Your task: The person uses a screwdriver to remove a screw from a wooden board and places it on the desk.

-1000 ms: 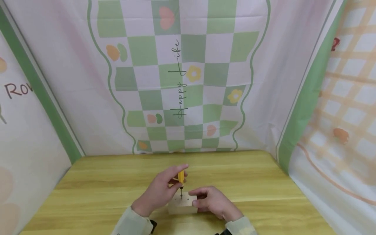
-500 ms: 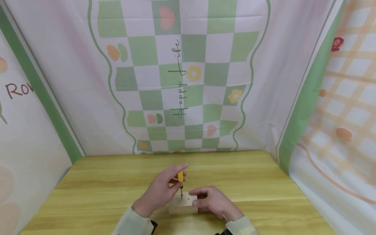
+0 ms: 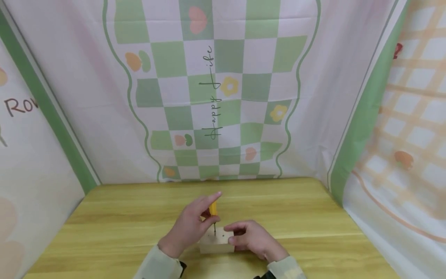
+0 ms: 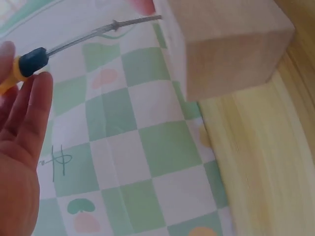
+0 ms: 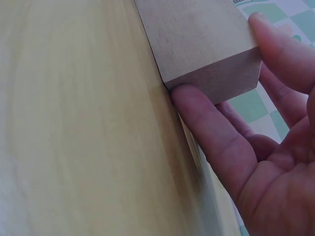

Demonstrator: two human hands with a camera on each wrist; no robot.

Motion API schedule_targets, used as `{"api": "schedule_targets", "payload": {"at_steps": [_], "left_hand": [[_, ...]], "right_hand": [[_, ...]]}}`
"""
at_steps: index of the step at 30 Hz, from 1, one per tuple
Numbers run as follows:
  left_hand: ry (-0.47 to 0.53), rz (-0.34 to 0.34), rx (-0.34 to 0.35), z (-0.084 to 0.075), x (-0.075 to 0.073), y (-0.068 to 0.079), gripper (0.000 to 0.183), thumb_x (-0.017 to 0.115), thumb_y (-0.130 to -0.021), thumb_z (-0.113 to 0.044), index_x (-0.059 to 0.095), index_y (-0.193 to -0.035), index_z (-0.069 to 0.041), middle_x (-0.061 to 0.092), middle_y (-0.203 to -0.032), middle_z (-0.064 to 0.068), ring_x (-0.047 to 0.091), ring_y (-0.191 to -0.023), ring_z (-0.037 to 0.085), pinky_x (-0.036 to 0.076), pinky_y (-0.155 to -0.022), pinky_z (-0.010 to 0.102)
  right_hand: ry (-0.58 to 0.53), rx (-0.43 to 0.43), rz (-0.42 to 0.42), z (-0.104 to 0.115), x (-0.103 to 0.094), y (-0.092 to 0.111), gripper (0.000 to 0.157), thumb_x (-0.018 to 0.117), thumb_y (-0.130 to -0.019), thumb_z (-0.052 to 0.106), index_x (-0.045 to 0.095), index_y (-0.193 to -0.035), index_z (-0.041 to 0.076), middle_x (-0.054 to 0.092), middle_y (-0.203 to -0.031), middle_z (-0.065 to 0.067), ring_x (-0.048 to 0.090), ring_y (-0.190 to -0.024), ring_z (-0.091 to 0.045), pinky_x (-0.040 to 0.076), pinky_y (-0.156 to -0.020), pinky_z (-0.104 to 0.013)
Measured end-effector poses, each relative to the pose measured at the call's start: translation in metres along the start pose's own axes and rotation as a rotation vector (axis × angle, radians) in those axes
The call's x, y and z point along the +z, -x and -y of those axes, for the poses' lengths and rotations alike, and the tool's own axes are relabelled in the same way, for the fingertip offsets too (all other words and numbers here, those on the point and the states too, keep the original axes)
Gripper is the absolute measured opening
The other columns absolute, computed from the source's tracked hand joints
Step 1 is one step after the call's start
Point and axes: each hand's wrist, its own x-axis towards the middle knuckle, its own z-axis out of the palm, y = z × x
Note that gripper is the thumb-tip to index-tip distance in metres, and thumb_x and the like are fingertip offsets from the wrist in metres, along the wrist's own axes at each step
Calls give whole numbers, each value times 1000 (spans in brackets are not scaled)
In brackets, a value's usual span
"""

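Note:
A pale wooden block (image 3: 216, 248) lies on the table in front of the person, with a small dark hole or screw head visible on its top. My left hand (image 3: 188, 224) grips the handle of a yellow-and-black screwdriver (image 3: 213, 209) above the block. In the left wrist view the shaft of the screwdriver (image 4: 74, 43) lines up with a thin screw (image 4: 138, 21) that stands in the block's face. My right hand (image 3: 253, 239) holds the block's right end between thumb and fingers. Its thumb and fingertips touch different sides of the block (image 5: 202, 37) in the right wrist view.
The wood-grain table (image 3: 122, 221) reaches back to a hanging cloth (image 3: 230, 112) printed with green checks. More printed cloth (image 3: 400, 155) hangs along the right side, and a white panel (image 3: 31, 155) is at the left.
My left thumb and fingers have shifted on the handle, and the screwdriver's handle leans slightly further left. The right hand and the block stay in place.

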Motion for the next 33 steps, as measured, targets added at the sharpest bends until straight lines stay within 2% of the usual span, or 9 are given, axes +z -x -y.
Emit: {"api": "schedule_targets", "payload": {"at_steps": [6, 8, 11, 13, 16, 18, 23, 29, 33], "left_hand": [[99, 22, 19, 0, -1, -2, 74, 71, -84, 15, 49, -147, -15, 62, -111, 0, 64, -96, 17, 57, -80, 27], [45, 15, 38, -2, -1, -3, 72, 72, -84, 13, 50, -147, -15, 62, -103, 0, 64, -88, 14, 57, -75, 25], [-120, -8, 73, -3, -2, -3, 71, 79, -83, 1, 51, -146, -15, 58, -94, -2, 59, -78, 10, 55, -69, 22], [-164, -3, 82, -4, -3, -2, 75, 80, -82, -1, 48, -148, -16, 59, -100, -2, 58, -79, 10, 55, -70, 22], [-82, 35, 48, -4, -4, -1, 79, 75, -84, 9, 42, -152, -17, 62, -118, 1, 62, -91, 14, 56, -78, 23], [-8, 49, 6, -4, -4, 0, 81, 70, -86, 14, 39, -154, -17, 61, -123, 2, 63, -95, 14, 56, -80, 24], [3, 31, -40, -3, -3, 1, 71, 73, -87, 5, 45, -149, -15, 62, -107, 1, 64, -88, 13, 57, -74, 24], [114, 68, -60, -5, -3, 0, 69, 69, -88, 12, 48, -148, -16, 64, -118, 4, 64, -101, 20, 57, -81, 27], [44, 42, -52, -6, -3, 0, 68, 73, -86, 8, 51, -146, -16, 61, -105, 1, 61, -92, 13, 56, -78, 25]], "right_hand": [[-7, 2, -6, 4, 1, 1, 40, 78, -86, 5, 68, -125, 1, 61, -111, -14, 62, -96, -26, 59, -79, -42], [-3, 0, -9, 5, 1, 1, 40, 78, -86, 5, 68, -124, 1, 61, -111, -14, 61, -96, -26, 59, -79, -42], [7, -3, -12, 6, 1, 1, 40, 78, -86, 6, 69, -124, 2, 61, -111, -13, 61, -96, -26, 59, -79, -42], [13, -4, -12, 6, 0, 1, 40, 79, -86, 7, 69, -124, 2, 62, -111, -13, 61, -96, -26, 59, -78, -42], [17, 1, -13, 5, -1, 1, 41, 79, -86, 8, 68, -125, 2, 62, -109, -13, 62, -94, -25, 59, -78, -42], [19, 5, -14, 3, -1, 1, 41, 79, -86, 9, 68, -126, 2, 62, -108, -13, 62, -93, -25, 59, -77, -42], [16, 0, -15, 1, -1, 0, 41, 79, -87, 9, 68, -126, 2, 62, -108, -13, 62, -93, -25, 59, -77, -42], [10, 3, -18, 0, 1, 1, 40, 78, -87, 7, 68, -125, 1, 62, -109, -13, 62, -93, -25, 59, -78, -42], [15, 5, -19, 0, 2, 1, 40, 78, -87, 8, 68, -125, 2, 61, -107, -13, 61, -92, -24, 59, -77, -42]]}}
